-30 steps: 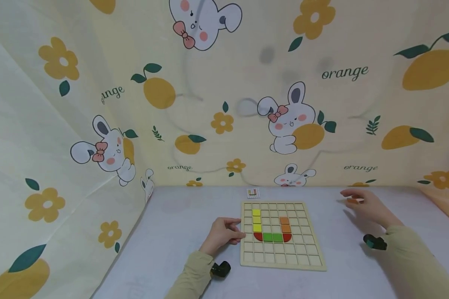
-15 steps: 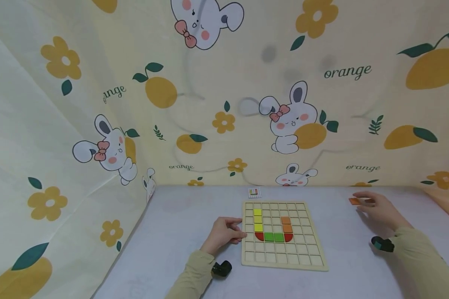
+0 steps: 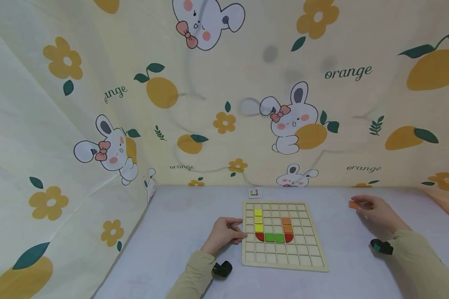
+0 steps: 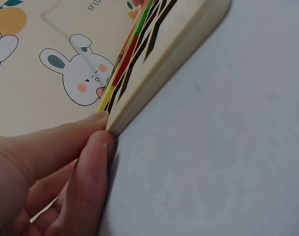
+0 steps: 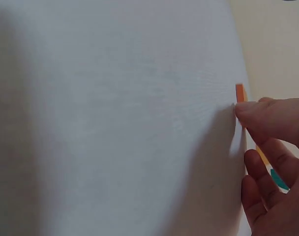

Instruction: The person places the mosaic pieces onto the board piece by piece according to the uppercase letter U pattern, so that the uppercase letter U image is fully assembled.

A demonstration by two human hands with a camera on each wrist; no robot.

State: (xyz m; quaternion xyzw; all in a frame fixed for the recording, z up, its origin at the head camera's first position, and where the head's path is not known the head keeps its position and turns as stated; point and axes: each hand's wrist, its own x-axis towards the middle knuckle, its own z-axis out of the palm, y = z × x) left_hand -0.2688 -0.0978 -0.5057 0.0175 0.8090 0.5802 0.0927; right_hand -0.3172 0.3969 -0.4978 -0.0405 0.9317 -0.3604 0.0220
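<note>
On the table lies a square wooden grid board [image 3: 303,249] with coloured tiles set in a U shape. Yellow tiles [image 3: 258,220] run down its left side, green tiles [image 3: 274,237] and rounded red corner tiles [image 3: 289,237] form the bottom, and orange tiles [image 3: 287,224] stand on the right. My left hand [image 3: 223,233] grips the board's left edge; in the left wrist view its thumb and finger meet at the wooden rim [image 4: 164,73]. Away to the right, my right hand [image 3: 378,211] pinches a loose orange tile [image 5: 239,92] between thumb and finger, close to the table surface.
Behind the board lies a small pattern card [image 3: 255,193] showing a coloured U. A printed cloth [image 3: 217,83] with rabbits and oranges hangs along the table's back and left side. The white table [image 3: 179,232] surrounds the board.
My right hand has shifted slightly right and taken hold of the orange tile, which now looks tilted in its fingers. The left hand keeps its place at the board, and the tiles there stay put.
</note>
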